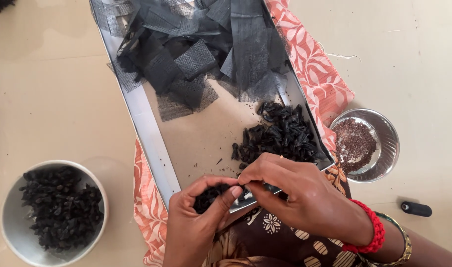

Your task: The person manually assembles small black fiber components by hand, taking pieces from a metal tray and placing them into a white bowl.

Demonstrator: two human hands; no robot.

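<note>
Left hand [196,222] cupped, palm up, fingers curled round small heap of black pieces [209,195]; grip closed on them. Right hand [290,190] just beside, fingertips pinched together at heap's right edge, touching left thumb; what pinch holds cannot be told. Pieces lie directly left of right fingertips, too crumpled to show long axis or pointing. Larger pile [280,136] in tray [152,133] just above right hand, nearer it. Bowl [11,217] of same pieces far left.

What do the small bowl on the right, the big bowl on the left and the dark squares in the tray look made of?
Small bowl: polished metal, likely steel, judging by its mirror-like glints. Big bowl: matte pale grey, plastic or enamel; unclear. Dark squares: see-through black mesh fabric with a visible weave.
</note>
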